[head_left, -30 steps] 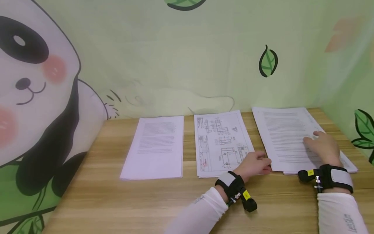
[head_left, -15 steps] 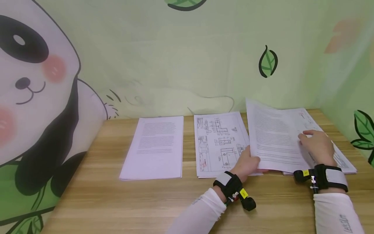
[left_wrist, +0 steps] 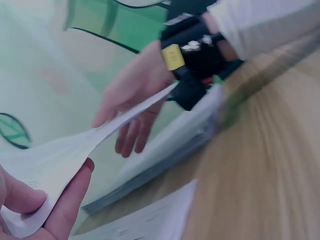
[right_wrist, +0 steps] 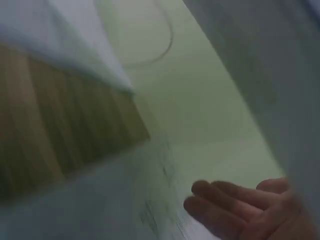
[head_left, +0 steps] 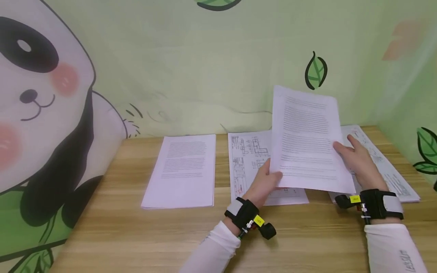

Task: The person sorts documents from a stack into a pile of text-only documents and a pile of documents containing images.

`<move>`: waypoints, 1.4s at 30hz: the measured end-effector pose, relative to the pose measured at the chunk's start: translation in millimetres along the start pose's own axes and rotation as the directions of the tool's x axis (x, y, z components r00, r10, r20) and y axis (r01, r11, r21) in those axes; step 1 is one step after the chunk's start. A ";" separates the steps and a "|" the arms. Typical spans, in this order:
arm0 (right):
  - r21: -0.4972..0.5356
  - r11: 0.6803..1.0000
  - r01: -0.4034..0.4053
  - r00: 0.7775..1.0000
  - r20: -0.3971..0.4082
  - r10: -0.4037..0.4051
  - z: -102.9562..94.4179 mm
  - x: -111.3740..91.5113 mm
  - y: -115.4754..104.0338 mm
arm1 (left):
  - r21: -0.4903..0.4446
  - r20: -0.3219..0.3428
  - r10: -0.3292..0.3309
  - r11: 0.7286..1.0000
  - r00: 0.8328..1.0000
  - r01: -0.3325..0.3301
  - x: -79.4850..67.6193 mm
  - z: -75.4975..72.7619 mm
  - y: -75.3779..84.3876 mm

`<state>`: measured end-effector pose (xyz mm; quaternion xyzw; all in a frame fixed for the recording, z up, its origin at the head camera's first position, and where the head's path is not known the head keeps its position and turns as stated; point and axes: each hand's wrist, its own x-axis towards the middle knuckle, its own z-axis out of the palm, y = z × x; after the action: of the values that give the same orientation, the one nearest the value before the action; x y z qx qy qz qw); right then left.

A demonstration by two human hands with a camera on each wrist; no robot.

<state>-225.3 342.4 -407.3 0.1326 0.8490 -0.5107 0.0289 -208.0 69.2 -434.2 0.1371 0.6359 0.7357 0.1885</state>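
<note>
A printed sheet of paper (head_left: 307, 140), possibly with more under it, is held up tilted above the table. My left hand (head_left: 262, 185) pinches its lower left corner, thumb on the front and fingers behind, as the left wrist view also shows. At the sheet's right edge is my right hand (head_left: 363, 165), its thumb beside the print; in the right wrist view its fingers (right_wrist: 220, 210) stretch out straight. Whether that thumb touches the paper I cannot tell. A stack of drawings (head_left: 387, 170) lies below the right hand, and another drawing stack (head_left: 242, 170) is partly hidden behind the raised sheet.
A separate stack of printed text pages (head_left: 184, 191) lies on the left of the wooden table (head_left: 143, 239). Behind the table hangs a green backdrop (head_left: 191, 68) with a panda and leaves on it.
The text sheet has come up off the right-hand stack and moved left, uncovering the drawings there. My left hand took its corner and lifted it; the right hand has shifted slightly left.
</note>
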 end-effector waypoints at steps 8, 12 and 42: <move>0.576 0.808 -0.123 0.946 0.313 -0.079 29.5 -12.8 -31.1 | -0.012 0.003 0.062 0.998 0.998 -0.062 -16.2 -36.9 14.1; 0.640 0.760 -0.108 0.940 0.315 -0.132 49.2 -19.5 -42.4 | -0.005 -0.005 0.055 0.998 0.998 -0.055 -22.8 -54.2 18.2; 0.534 0.838 0.110 0.923 0.257 -0.285 201.6 -49.2 -122.9 | 0.377 -0.450 0.076 0.919 0.890 0.113 -68.9 -186.0 53.1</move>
<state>-226.6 101.9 -388.7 -0.0404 0.6758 -0.7317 0.0792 -234.1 -132.8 -407.8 -0.0106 0.7981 0.6024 0.0096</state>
